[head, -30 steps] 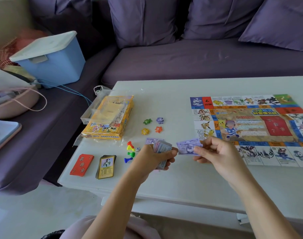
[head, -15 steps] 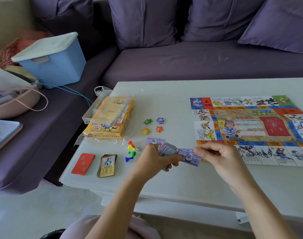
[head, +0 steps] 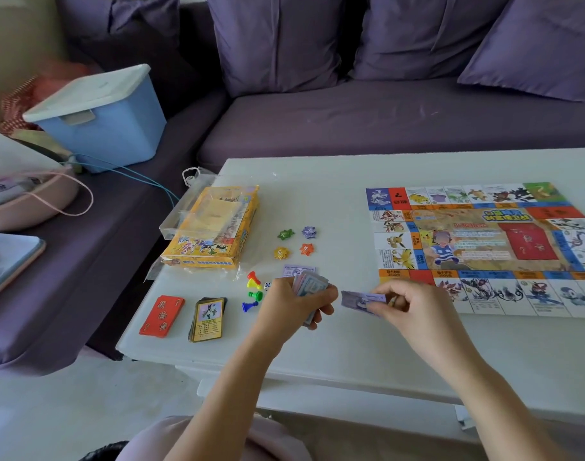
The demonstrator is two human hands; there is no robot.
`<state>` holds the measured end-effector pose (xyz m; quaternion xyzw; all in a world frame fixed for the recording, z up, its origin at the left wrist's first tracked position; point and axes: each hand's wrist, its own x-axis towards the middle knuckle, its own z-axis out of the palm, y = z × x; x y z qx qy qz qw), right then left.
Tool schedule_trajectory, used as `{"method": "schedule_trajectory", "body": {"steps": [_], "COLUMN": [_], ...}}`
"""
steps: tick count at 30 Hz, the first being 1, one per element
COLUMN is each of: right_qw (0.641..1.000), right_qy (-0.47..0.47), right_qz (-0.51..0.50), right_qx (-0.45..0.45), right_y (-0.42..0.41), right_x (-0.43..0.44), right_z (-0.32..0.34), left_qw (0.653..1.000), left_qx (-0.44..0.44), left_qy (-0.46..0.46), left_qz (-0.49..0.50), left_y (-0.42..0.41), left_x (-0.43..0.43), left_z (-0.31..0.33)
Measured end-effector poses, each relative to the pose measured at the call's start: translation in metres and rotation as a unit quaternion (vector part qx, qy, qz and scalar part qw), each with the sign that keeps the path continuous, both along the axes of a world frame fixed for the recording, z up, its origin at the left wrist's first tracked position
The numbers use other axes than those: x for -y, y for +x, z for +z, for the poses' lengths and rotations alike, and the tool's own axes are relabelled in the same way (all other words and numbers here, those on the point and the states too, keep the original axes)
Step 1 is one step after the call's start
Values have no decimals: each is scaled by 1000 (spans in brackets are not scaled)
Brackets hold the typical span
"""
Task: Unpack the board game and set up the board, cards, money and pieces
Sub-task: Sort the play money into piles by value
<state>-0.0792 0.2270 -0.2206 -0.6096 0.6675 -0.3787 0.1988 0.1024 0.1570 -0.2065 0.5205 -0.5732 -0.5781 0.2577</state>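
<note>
The game board (head: 484, 247) lies unfolded on the right of the white table (head: 351, 344). My left hand (head: 294, 307) grips a fanned wad of paper money (head: 312, 284). My right hand (head: 414, 307) pinches one purple note (head: 361, 299) just right of the wad, low over the table. Another purple note (head: 299, 270) lies flat behind my left hand. A red card stack (head: 162, 316) and a yellow card stack (head: 208, 319) sit at the front left. Several coloured pawns (head: 253, 291) and a die (head: 267, 286) lie beside them, with several star tokens (head: 296, 242) farther back.
The yellow game box (head: 214, 227) in clear wrap lies on the table's left side. A purple sofa (head: 384, 121) runs behind and to the left, carrying a blue lidded bin (head: 101, 118) and a pink bag (head: 25, 201).
My right hand has drawn the purple note down and to the right, away from the wad. My left hand has stayed in place with the money.
</note>
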Motion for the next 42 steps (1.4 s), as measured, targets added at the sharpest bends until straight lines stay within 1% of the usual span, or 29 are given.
{"method": "schedule_trajectory", "body": {"steps": [4, 7, 12, 20, 22, 25, 27, 29, 31, 33, 35, 38, 42], "right_qw": [998, 999, 1000, 1000, 999, 995, 992, 984, 967, 943, 927, 929, 962], "right_qy": [-19, -13, -12, -29, -32, -21, -6, 23, 61, 100, 135, 168, 155], "right_qz": [17, 13, 11, -2, -9, -25, -21, -9, 1, 5, 7, 9, 7], "right_qx": [-49, -39, -26, -1, 19, 94, 128, 175, 246, 316, 350, 330, 224], "right_y": [4, 5, 6, 8, 8, 11, 15, 21, 28, 35, 44, 59, 79], "right_x": [1, 0, -3, -1, -2, -3, -1, 3, 7, 11, 11, 12, 16], "right_z": [-16, -26, -31, -37, -36, -31, -25, -19, -14, -13, -14, -22, -32], "left_qw": [1000, 997, 991, 985, 984, 983, 984, 987, 994, 1000, 988, 964, 920], "left_qx": [20, 52, 91, 123, 129, 133, 130, 112, 76, -16, -110, -192, -284], "left_qy": [-8, -36, -58, -76, -86, -96, -90, -69, -42, 1, 46, 102, 179], "left_qz": [-17, -47, -83, -94, -87, -83, -86, -89, -59, 12, 92, 154, 203], "left_y": [-2, -6, -8, -12, -12, -5, 4, 14, 26, 40, 55, 68, 71], "left_x": [0, -3, -2, -4, -4, -1, 2, 3, 4, 8, 13, 18, 20], "left_z": [-3, -7, -16, -20, -18, -11, -5, 0, 6, 12, 15, 16, 15]}}
